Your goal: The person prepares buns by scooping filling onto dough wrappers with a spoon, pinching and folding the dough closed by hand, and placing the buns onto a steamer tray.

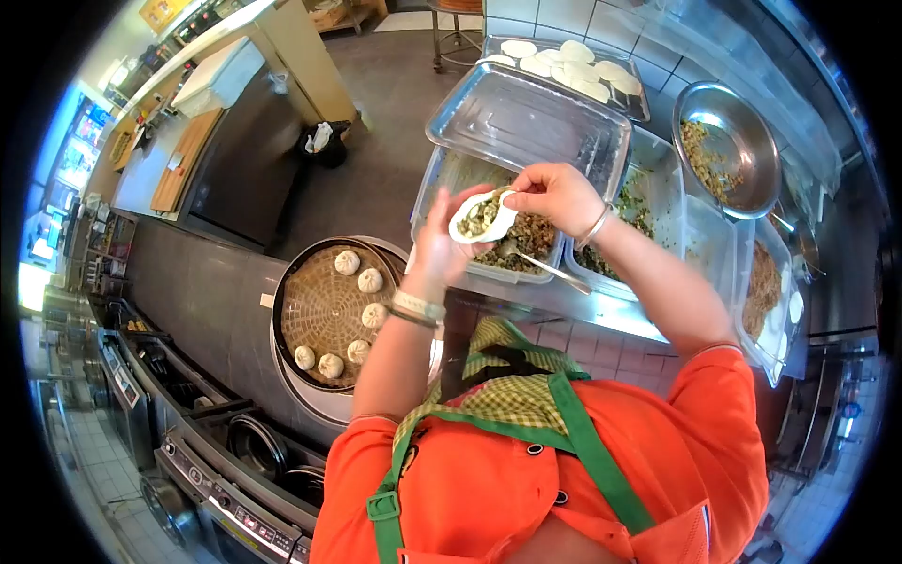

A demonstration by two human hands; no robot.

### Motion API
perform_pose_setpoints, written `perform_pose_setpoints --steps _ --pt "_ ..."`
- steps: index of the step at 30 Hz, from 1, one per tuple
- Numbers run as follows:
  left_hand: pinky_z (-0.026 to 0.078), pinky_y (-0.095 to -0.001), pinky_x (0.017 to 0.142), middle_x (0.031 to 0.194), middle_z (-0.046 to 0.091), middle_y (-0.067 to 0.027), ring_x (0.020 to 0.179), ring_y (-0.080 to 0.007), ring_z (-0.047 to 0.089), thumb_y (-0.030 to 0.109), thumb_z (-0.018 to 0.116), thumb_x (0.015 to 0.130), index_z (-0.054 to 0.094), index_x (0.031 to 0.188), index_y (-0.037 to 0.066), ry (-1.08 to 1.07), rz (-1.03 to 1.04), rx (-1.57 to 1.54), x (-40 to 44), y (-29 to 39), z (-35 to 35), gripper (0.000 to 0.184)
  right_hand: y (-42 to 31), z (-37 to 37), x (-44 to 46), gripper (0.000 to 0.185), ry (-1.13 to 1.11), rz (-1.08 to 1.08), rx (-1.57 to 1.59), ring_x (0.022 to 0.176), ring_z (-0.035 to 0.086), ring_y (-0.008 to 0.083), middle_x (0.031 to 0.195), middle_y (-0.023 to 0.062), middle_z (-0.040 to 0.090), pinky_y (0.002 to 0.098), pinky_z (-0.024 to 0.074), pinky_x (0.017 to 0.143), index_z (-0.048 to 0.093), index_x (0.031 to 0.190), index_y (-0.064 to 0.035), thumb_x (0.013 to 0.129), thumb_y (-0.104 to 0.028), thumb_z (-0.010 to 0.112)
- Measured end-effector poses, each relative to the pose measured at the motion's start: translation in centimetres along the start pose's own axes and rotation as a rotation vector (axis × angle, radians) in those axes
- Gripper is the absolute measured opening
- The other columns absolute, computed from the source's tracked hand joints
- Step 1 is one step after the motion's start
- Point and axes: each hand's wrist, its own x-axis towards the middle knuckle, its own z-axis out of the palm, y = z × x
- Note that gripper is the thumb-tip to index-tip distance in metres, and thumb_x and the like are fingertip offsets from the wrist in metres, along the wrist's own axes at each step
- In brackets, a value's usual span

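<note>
Tiled wall (653, 38) and steel counter (615, 318) are seen around the work. Nearest, the dough (505, 222) is held above the left box (503, 274), open, with filling (477, 220) inside. It is cupped by the left hand (440, 242), fingers curled around it; its rim is gripped between thumb and forefinger of the right hand (561, 195). The rim is probably best pinched lightly, in small, even folds, with filling kept off the edge and the base supported, unsqueezed. To the left, six buns (374, 315) are spaced on a round tray (315, 305); to the right, a spoon (554, 268) is rested in the box. Farther off, a lid (531, 113) is laid across the boxes, and beyond it flat rounds (578, 70) are spread.
</note>
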Motion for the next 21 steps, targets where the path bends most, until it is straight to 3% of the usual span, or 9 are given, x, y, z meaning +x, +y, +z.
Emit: perform_pose_setpoints --steps 3,5,7,9,11,13,17,18,21 --pt "0.040 -0.0346 0.086 0.113 0.049 -0.0117 0.102 -0.0206 0.048 0.045 0.023 0.090 0.043 0.116 0.002 0.139 0.256 -0.163 0.2 -1.6 1.8 0.053 -0.3 1.7 0.2 0.018 0.104 0.189 0.271 0.058 0.055 0.0171 0.070 0.0085 0.061 0.0271 0.0441 0.057 0.062 0.077 -0.0022 0.070 -0.019 0.065" --pt "0.041 -0.0321 0.084 0.105 0.053 -0.0105 0.097 -0.0192 0.051 0.043 0.023 0.091 0.046 0.109 0.002 0.214 0.413 -0.001 1.1 -2.5 1.7 0.051 -1.6 2.1 -0.4 0.016 0.150 0.064 -0.161 0.057 0.055 0.0212 0.065 0.0113 0.059 0.0288 0.0443 0.056 0.061 0.073 -0.0005 0.068 -0.015 0.065" --pt "0.042 -0.0300 0.081 0.097 0.055 -0.0085 0.091 -0.0183 0.053 0.041 0.027 0.091 0.048 0.104 0.003 0.287 0.381 -0.001 1.3 -2.4 1.2 0.046 -2.3 2.1 -0.8 0.017 0.127 -0.101 -0.364 0.055 0.050 0.0177 0.065 0.0086 0.054 0.0287 0.0416 0.053 0.056 0.075 0.0007 0.067 -0.010 0.066" --pt "0.044 -0.0288 0.077 0.090 0.058 -0.0068 0.085 -0.0168 0.056 0.038 0.031 0.091 0.051 0.099 0.002 0.364 0.274 0.007 1.5 -2.0 0.9 0.042 -1.8 2.1 -0.5 0.019 0.129 -0.675 -0.716 0.059 0.051 0.0227 0.069 0.0110 0.052 0.0304 0.0420 0.056 0.053 0.075 -0.0005 0.066 -0.011 0.067" --pt "0.046 -0.0287 0.073 0.087 0.058 -0.0062 0.081 -0.0156 0.057 0.037 0.034 0.090 0.052 0.095 0.003 0.369 0.270 -0.003 1.3 -1.7 0.8 0.039 -2.0 2.1 -0.5 0.022 0.136 -0.670 -0.716 0.061 0.050 0.0193 0.071 0.0091 0.050 0.0289 0.0420 0.057 0.052 0.074 -0.0013 0.065 -0.012 0.068" --pt "0.046 -0.0294 0.069 0.086 0.058 -0.0066 0.078 -0.0157 0.057 0.038 0.036 0.090 0.053 0.094 0.003 0.367 0.235 -0.059 0.9 -1.5 1.6 0.039 -2.5 1.8 -0.8 0.024 0.158 -0.053 -0.347 0.068 0.055 0.0249 0.072 0.0111 0.054 0.0323 0.0434 0.061 0.052 0.077 -0.0009 0.067 -0.018 0.066" --pt "0.047 -0.0294 0.068 0.085 0.058 -0.0066 0.076 -0.0155 0.057 0.036 0.039 0.089 0.053 0.094 0.003 0.366 0.208 -0.063 0.9 -1.6 1.2 0.037 -2.9 1.3 -0.9 0.023 0.015 0.101 -0.202 0.063 0.054 0.0243 0.068 0.0100 0.053 0.0338 0.0434 0.058 0.053 0.077 -0.0018 0.067 -0.018 0.066" --pt "0.046 -0.0285 0.067 0.084 0.058 -0.0060 0.075 -0.0144 0.057 0.035 0.039 0.089 0.053 0.093 0.002 0.401 0.190 0.019 0.9 -1.6 1.1 0.035 -2.5 1.4 -0.9 0.023 0.013 0.103 -0.200 0.063 0.054 0.0243 0.068 0.0100 0.053 0.0338 0.0434 0.058 0.053 0.077 -0.0018 0.067 -0.018 0.066" --pt "0.046 -0.0266 0.063 0.081 0.058 -0.0049 0.072 -0.0120 0.056 0.033 0.040 0.089 0.054 0.090 0.002 0.397 0.202 0.202 1.0 -1.7 0.4 0.034 -1.5 1.6 -0.6 0.020 0.079 -0.392 -0.553 0.057 0.048 0.0127 0.063 0.0047 0.050 0.0264 0.0410 0.054 0.055 0.077 -0.0014 0.067 -0.013 0.067"
